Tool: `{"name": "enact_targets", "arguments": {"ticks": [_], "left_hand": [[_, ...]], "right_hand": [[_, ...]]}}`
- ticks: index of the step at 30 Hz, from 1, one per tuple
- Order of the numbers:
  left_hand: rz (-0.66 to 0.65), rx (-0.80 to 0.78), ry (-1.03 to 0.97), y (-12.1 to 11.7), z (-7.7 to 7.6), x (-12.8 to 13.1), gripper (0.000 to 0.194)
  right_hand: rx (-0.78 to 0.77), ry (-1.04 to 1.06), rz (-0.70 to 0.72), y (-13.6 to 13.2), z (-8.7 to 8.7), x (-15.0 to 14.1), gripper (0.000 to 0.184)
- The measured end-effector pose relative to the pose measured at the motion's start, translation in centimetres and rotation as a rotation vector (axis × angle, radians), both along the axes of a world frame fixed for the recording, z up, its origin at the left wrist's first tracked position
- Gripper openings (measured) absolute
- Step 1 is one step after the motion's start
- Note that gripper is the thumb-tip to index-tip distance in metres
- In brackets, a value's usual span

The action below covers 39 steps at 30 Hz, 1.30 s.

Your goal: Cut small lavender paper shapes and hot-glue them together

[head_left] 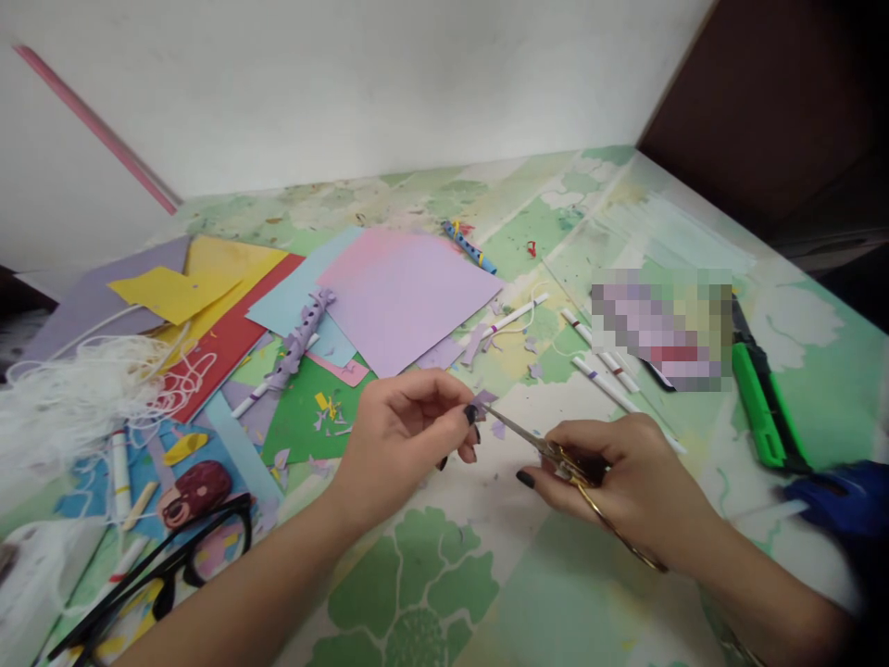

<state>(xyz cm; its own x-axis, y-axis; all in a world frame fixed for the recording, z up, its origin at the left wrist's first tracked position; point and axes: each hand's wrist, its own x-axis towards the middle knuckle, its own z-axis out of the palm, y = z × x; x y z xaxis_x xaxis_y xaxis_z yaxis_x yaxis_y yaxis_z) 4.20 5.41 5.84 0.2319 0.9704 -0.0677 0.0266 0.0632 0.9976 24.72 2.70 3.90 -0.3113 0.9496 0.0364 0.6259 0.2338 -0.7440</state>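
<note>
My left hand [406,435] pinches a tiny lilac paper scrap [484,401] between thumb and fingertips. My right hand [618,482] grips small gold scissors [556,451] whose thin blades point left and meet the scrap. Both hands hover just above a table [444,593] covered in green floral oilcloth. A large lilac paper sheet [406,296] lies just beyond the hands, with small lilac cuttings scattered around it.
Coloured paper sheets [229,324] lie at left under a tangle of white string [76,389]. Black glasses [159,574] rest at the near left. White paper sticks [604,366], a green cutter [760,408] and a blue object [844,496] lie at right. A wall stands behind.
</note>
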Motion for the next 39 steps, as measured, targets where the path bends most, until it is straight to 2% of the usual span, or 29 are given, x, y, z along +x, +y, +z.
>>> {"name": "enact_targets", "arguments": {"ticks": [4, 8, 16, 26, 39], "left_hand": [[-0.013, -0.080, -0.106, -0.2, -0.6, 0.1, 0.009], [-0.021, -0.149, -0.197, -0.3, -0.5, 0.4, 0.011], [-0.027, -0.210, -0.311, -0.4, -0.3, 0.7, 0.008], [-0.032, -0.219, -0.362, -0.3, -0.6, 0.7, 0.008], [-0.064, -0.264, -0.380, -0.5, -1.1, 1.0, 0.010]], "right_hand": [[-0.044, 0.047, -0.012, -0.1, 0.0, -0.1, 0.026], [-0.092, 0.082, -0.006, 0.0, 0.1, -0.2, 0.026], [-0.072, 0.095, -0.049, -0.3, -0.1, -0.6, 0.027], [0.035, 0.060, -0.104, -0.7, -0.6, -1.0, 0.029], [0.000, 0.121, -0.123, -0.8, -1.0, -1.7, 0.029]]}}
